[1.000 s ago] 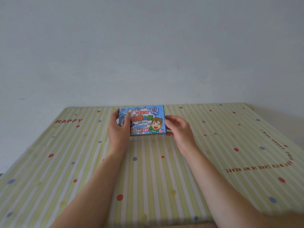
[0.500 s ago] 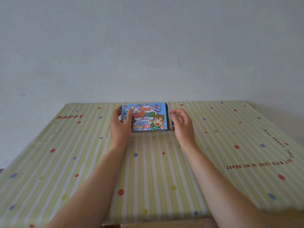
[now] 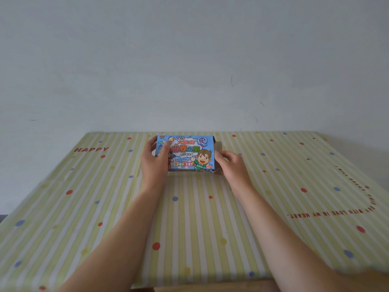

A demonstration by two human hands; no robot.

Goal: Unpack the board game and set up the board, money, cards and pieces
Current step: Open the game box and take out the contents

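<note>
Striped dotted tablecloth point(image 3: 189, 228) | rectangular cardboard game box point(image 3: 189, 152) | left hand point(image 3: 154, 163), right hand point(image 3: 231, 165) grip ends

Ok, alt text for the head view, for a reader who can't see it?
The left hand grips the left end of a blue board game box, front facing the camera; the right hand pinches its right end. Striped tablecloth beneath.

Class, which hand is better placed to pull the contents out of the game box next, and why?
Right. The left hand grips the box at its left end, steadying it. The right hand sits at the right end, where a dark gap suggests an opened flap, so it can likely reach in.
</note>
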